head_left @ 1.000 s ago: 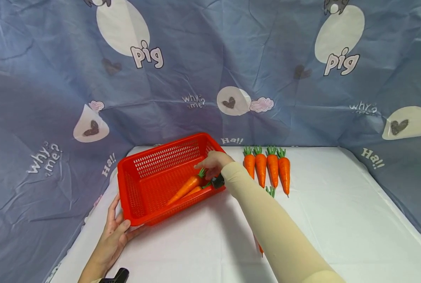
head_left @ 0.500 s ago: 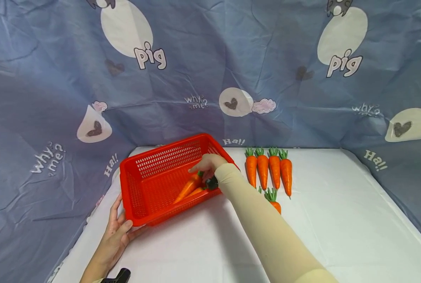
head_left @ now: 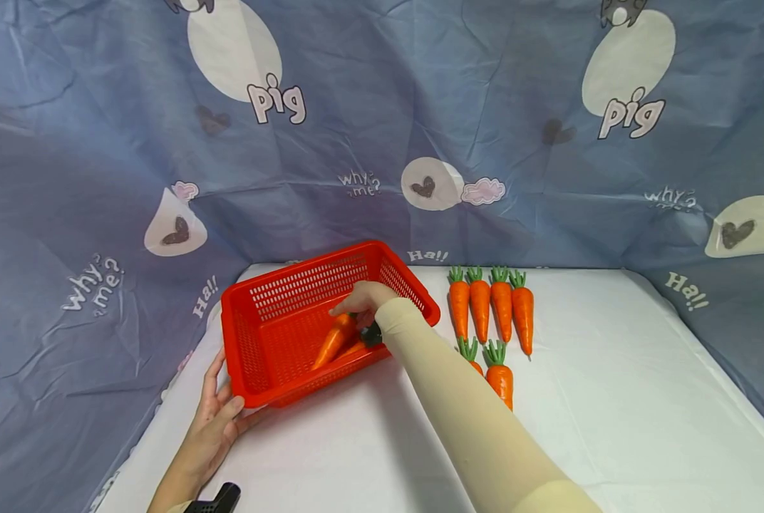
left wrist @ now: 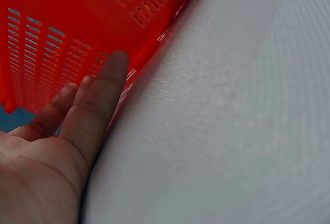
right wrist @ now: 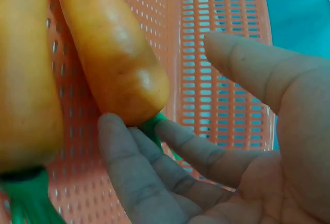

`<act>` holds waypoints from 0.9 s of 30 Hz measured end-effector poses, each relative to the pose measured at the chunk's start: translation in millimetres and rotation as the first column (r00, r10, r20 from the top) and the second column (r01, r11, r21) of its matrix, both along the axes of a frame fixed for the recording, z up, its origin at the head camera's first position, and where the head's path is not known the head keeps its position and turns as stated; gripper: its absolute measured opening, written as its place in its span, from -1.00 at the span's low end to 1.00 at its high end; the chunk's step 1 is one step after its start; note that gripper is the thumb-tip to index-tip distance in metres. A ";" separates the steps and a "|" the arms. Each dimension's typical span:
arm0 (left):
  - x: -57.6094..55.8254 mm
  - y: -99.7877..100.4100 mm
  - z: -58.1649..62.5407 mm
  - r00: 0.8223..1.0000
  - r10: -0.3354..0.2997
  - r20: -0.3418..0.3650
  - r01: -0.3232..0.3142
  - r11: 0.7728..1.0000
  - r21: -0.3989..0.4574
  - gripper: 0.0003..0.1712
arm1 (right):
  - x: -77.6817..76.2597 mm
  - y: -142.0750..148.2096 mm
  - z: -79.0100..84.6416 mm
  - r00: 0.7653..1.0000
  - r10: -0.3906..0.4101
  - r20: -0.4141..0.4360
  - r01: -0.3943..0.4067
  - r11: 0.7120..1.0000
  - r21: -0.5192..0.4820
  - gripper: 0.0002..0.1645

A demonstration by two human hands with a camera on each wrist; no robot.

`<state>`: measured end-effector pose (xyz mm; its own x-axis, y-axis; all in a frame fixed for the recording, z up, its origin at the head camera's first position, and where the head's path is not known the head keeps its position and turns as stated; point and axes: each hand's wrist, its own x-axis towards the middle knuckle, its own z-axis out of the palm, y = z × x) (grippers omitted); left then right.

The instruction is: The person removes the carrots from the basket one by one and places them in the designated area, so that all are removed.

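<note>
A red plastic basket point(head_left: 279, 274) with slotted walls stands on the table, holding a carrot point(head_left: 335, 340) and a second carrot point(head_left: 354, 349) beside it. My right hand point(head_left: 364, 299) reaches down inside the basket. In the right wrist view, the fingers of that hand point(right wrist: 180, 167) lie at the green-topped end of one carrot point(right wrist: 116, 54), thumb spread away from it. Another carrot point(right wrist: 26, 74) lies at the left there. My left hand point(head_left: 212, 424) rests against the basket's near left corner. Its extended fingers point(left wrist: 95, 105) touch the wall in the left wrist view.
Several carrots point(head_left: 501, 310) lie side by side in a row right of the basket. Two more carrots point(head_left: 499, 383) lie nearer, partly hidden by my right sleeve point(head_left: 459, 399). A patterned blue cloth point(head_left: 356, 107) hangs behind the white table point(head_left: 613, 399).
My right hand has moved left within the basket. The upper carrot's leafy end has shifted left with it. My left hand keeps its place, and the sleeve now uncovers more of the nearer carrots.
</note>
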<state>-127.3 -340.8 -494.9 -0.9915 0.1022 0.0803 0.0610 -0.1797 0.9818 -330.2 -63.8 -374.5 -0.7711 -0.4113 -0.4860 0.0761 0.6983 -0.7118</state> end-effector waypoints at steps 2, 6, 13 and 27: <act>0.6 -0.4 0.0 1.000 0.003 0.012 -0.003 1.000 -0.013 -0.08 | 0.7 -4.7 -1.2 1.000 0.000 0.017 0.000 1.000 -0.013 0.11; 0.6 -0.7 -0.4 1.000 0.009 0.008 -0.009 1.000 -0.020 -0.08 | 3.3 -14.7 -2.3 0.999 -0.008 0.052 0.011 0.999 -0.052 0.17; 0.9 -0.3 0.5 1.000 0.007 -0.001 -0.007 1.000 -0.011 -0.08 | 9.5 -32.4 1.3 0.991 0.020 0.129 -0.012 0.998 -0.058 0.20; 0.1 0.6 1.8 1.000 -0.006 -0.006 0.006 1.000 0.009 -0.08 | 10.0 -39.8 -2.4 0.985 0.005 0.175 0.015 0.993 -0.115 0.20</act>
